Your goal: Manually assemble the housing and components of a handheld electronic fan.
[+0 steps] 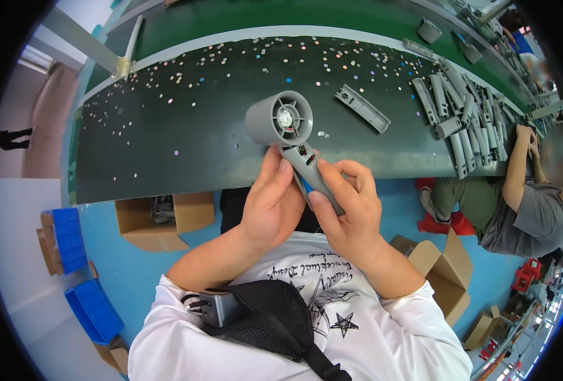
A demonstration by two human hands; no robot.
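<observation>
Over the near edge of the dark table, a grey hair dryer body (pixel 260 120) is held up in front of me, its round head tilted to the upper left. Ribs, a white centre and a bit of red wire show inside the head. My left hand (pixel 273 203) is closed on the upper handle from the left. From the right, my right hand (pixel 352 206) grips the handle (pixel 319 176), thumb and fingers along it. Small slots near the neck expose inner parts, and something blue shows along the handle's side. A loose grey handle shell (pixel 363 108) lies beyond my right hand.
On the right of the table (pixel 211 140) is a pile of grey handle shells (pixel 469 120). Colourful dots are scattered along its far side. Beside the pile sits another person (pixel 526 203). Cardboard boxes (pixel 196 213) and blue crates (pixel 94 311) stand below.
</observation>
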